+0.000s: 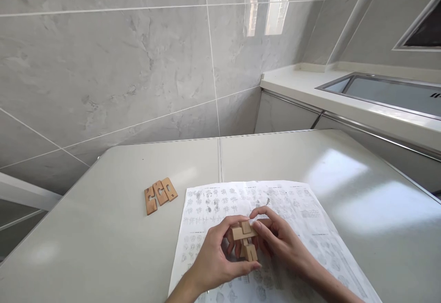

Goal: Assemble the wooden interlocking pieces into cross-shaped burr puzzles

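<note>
A partly built wooden interlocking puzzle (245, 239) is held between both my hands over a printed instruction sheet (299, 211). My left hand (215, 259) wraps its fingers around the left and underside of the pieces. From the right, my right hand (279, 238) pinches the top of the puzzle with fingertips. Three loose flat wooden pieces (160, 194) lie side by side on the table, to the left of the sheet and away from both hands.
The grey table (103, 229) stands against a tiled wall (103, 64). At the right runs a white counter (310, 87) with a steel sink (389, 92). The table's left edge drops off near the corner.
</note>
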The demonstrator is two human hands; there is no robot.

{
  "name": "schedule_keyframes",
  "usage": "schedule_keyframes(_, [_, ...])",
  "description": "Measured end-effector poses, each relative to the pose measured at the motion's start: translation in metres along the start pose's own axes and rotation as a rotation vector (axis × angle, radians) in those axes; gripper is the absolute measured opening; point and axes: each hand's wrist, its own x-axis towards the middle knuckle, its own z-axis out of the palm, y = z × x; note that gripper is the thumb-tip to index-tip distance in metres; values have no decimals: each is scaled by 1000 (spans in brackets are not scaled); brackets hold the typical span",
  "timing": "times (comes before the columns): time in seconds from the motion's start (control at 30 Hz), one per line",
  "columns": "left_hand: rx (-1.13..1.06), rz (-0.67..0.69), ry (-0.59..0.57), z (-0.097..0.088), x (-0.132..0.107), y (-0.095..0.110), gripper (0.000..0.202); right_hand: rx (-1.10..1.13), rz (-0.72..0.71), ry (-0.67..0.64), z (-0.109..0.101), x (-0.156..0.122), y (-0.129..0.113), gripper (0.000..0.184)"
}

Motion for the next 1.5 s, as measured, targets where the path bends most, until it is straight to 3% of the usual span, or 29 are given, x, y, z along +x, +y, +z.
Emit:
schedule_keyframes(0.13, [-57,-74,110,-4,0,4,73,-55,-41,87,-2,0,-1,36])
schedule_keyframes(0.27, [-102,-117,307,-7,4,8,77,-406,-239,96,-2,-2,-4,16])
schedule_keyframes(0.3, [-117,-119,349,-8,5,8,78,-488,-289,61,-2,-3,-3,21])
schedule_keyframes(0.37, [-143,-119,397,-9,7,7,80,-614,-357,-17,0,-6,-1,48])
schedule_keyframes(0.47, [-148,-114,400,-9,8,4,80,-749,-373,-75,3,-8,7,85])
schedule_keyframes(0.57, [-105,-96,386,-8,8,2,76,-809,-376,-65,4,-8,13,88])
schedule_keyframes(0.7, [-61,-94,339,-8,7,2,78,-594,-300,-50,4,-7,9,71])
schedule_keyframes(0.87, [-83,-76,253,-8,3,3,82,83,-10,-173,-4,-5,-5,62])
schedule_keyframes(0.93, [-86,-66,220,-8,2,4,81,243,37,-236,-8,-4,-10,66])
schedule_keyframes(1.17, [-23,-30,160,-6,-1,5,75,322,80,-354,-13,-2,-27,69])
schedule_keyframes(1.5, [83,71,-17,-6,-2,12,68,353,144,-448,-13,-1,-23,64])
